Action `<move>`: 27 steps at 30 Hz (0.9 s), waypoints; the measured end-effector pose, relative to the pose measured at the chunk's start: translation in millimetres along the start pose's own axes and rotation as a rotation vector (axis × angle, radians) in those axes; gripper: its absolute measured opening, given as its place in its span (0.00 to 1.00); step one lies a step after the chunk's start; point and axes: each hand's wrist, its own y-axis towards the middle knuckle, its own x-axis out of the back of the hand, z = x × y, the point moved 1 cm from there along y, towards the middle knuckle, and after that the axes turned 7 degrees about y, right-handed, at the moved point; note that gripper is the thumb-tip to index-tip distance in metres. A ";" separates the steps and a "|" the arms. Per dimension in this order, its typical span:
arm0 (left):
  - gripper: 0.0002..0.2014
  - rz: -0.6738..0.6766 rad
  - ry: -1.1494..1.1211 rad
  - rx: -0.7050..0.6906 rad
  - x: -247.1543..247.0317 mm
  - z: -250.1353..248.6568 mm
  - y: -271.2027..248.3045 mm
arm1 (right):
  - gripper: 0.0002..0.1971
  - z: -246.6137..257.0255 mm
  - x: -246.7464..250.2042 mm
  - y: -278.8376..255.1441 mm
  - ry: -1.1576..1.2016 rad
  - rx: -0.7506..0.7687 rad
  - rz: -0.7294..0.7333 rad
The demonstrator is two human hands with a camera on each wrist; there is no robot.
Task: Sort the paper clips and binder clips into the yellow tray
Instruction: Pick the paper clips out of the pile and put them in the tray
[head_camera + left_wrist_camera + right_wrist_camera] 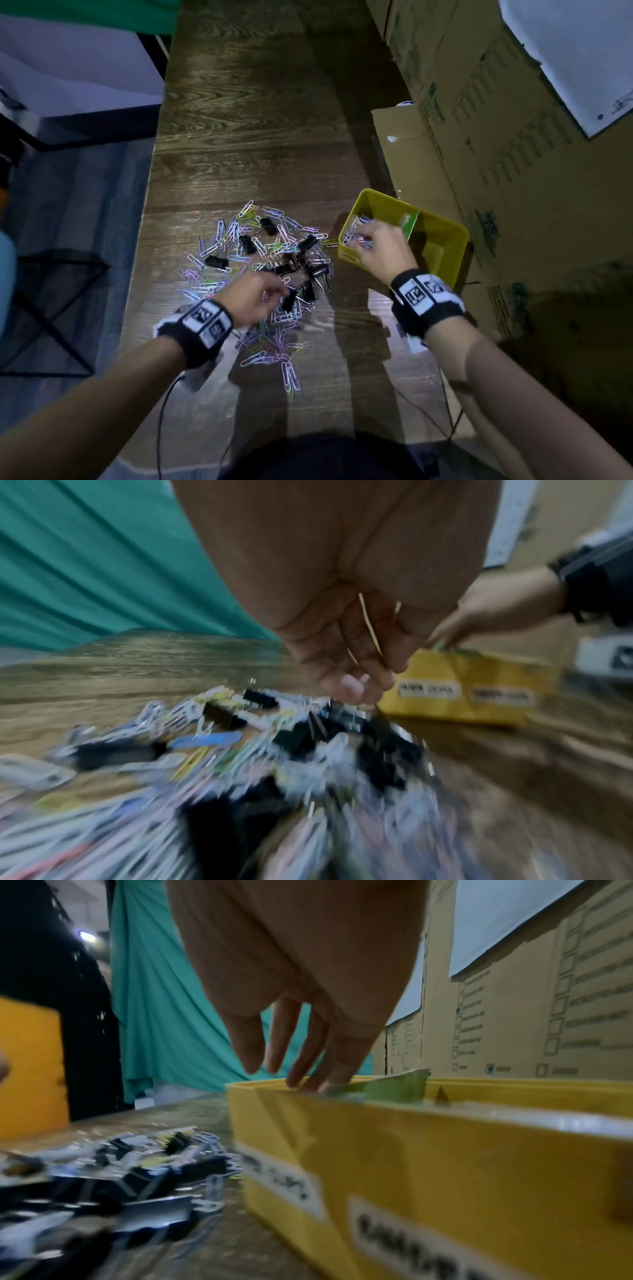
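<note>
A mixed pile of coloured paper clips (270, 253) and black binder clips (215, 262) lies on the wooden table. The yellow tray (349, 257) stands to its right, split by a green divider (409, 224). My right hand (370, 233) hangs over the tray's left compartment, where paper clips (356, 224) lie; its fingers (301, 1069) point straight down past the rim of the tray (445, 1150). My left hand (274, 291) hovers over the pile's near side, fingers curled. In the left wrist view the left hand (363, 691) pinches a thin yellowish paper clip (371, 631); the pile (240, 750) beneath is blurred.
Stacked cardboard boxes (479, 102) stand against the table's right side, just behind the tray. The table's left edge (150, 192) drops to the floor, where a black wire frame (51, 291) stands. Thin cables (448, 421) trail near the front edge. Bare wood lies beyond the pile.
</note>
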 end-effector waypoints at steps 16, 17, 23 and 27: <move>0.37 0.000 0.177 0.310 -101.5 18.5 -99.4 | 0.54 26.5 -145.2 -144.6 -0.229 0.029 0.535; 0.39 0.022 0.170 0.342 -100.1 17.1 -98.0 | 0.54 26.7 -153.0 -144.2 -0.240 0.001 0.490; 0.29 0.073 0.118 0.341 -110.3 -2.5 -82.0 | 0.37 43.7 -174.8 -139.3 -0.250 0.005 0.409; 0.21 0.000 -0.006 0.316 -109.7 -6.1 -80.2 | 0.23 45.3 -180.4 -139.9 -0.177 0.044 0.404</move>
